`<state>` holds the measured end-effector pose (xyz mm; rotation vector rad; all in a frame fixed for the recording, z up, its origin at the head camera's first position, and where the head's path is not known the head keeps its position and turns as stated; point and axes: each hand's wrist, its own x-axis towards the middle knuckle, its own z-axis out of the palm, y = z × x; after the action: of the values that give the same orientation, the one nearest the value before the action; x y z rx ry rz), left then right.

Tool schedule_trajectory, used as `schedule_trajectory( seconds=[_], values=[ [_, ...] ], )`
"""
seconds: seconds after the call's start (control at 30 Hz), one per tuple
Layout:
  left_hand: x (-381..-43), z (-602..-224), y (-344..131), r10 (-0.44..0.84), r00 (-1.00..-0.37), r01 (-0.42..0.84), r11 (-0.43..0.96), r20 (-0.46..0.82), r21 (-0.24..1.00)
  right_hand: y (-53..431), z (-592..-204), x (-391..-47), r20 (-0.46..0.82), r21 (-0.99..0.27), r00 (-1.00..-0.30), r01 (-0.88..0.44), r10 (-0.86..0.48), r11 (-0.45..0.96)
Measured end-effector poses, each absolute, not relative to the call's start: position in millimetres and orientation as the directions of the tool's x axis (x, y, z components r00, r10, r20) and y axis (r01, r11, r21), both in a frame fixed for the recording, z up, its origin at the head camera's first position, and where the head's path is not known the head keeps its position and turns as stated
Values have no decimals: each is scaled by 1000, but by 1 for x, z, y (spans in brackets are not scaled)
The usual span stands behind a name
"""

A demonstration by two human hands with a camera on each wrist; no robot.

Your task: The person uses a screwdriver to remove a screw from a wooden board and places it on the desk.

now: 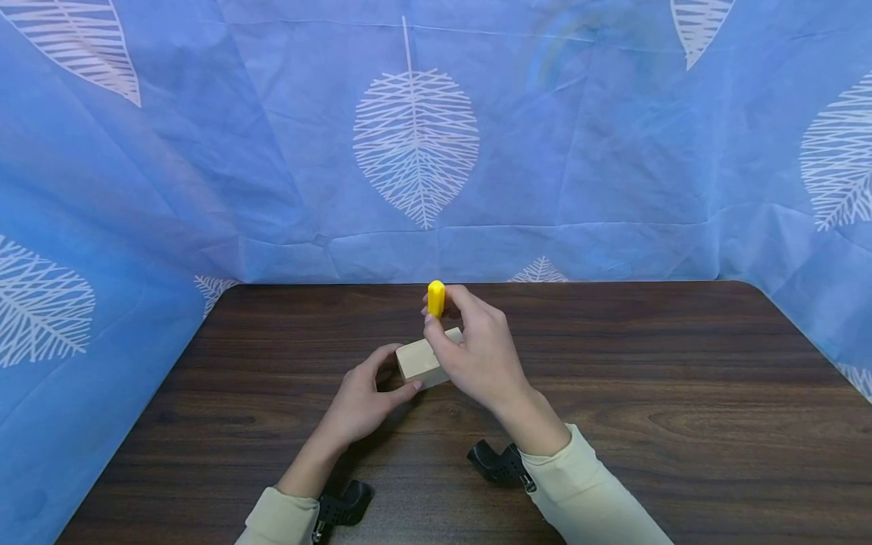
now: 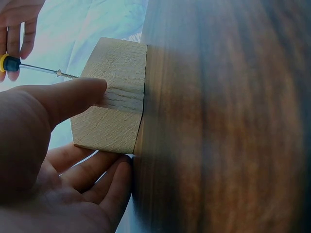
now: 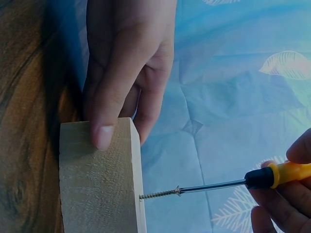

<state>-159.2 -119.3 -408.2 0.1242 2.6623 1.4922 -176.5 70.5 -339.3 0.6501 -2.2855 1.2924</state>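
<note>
A pale wooden block (image 1: 420, 359) lies on the dark table, its near end held between the thumb and fingers of my left hand (image 1: 365, 397). My right hand (image 1: 478, 350) grips the yellow handle of a screwdriver (image 1: 436, 297) held upright over the block. In the right wrist view the screwdriver's metal shaft (image 3: 214, 186) meets the head of a screw (image 3: 160, 194), whose point is at the block's top face. Most of the screw's thread shows above the wood. The left wrist view shows the same screw (image 2: 65, 74) partly behind my left thumb.
The dark wood-grain table (image 1: 681, 393) spreads out around both hands. Behind it hangs a blue cloth (image 1: 286, 151) printed with white leaves. Black wrist devices (image 1: 347, 503) are strapped at both pale sleeves.
</note>
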Motion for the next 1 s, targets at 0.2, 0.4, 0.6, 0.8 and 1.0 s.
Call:
schedule_trajectory(
  seconds=[0.2,0.4,0.6,0.8,1.0],
  values=[
    [-161,-410,-120,99,-994,12,526,-47,851,70,-338,-175,569,-657,-802,-577,-183,484],
    [-162,-411,-120,101,-994,12,525,-48,851,71,-339,-177,615,-642,-769,-618,-177,455],
    [-162,-411,-121,98,-994,9,526,-50,851,71,-337,-177,598,-682,-784,-608,-168,408],
    [-161,-411,-121,103,-994,17,519,-43,855,72,-336,-175,563,-712,-816,-559,-132,424],
    [-161,-411,-120,109,-993,22,515,-41,857,71,-336,-175,556,-724,-823,-548,-115,419]
  ],
)
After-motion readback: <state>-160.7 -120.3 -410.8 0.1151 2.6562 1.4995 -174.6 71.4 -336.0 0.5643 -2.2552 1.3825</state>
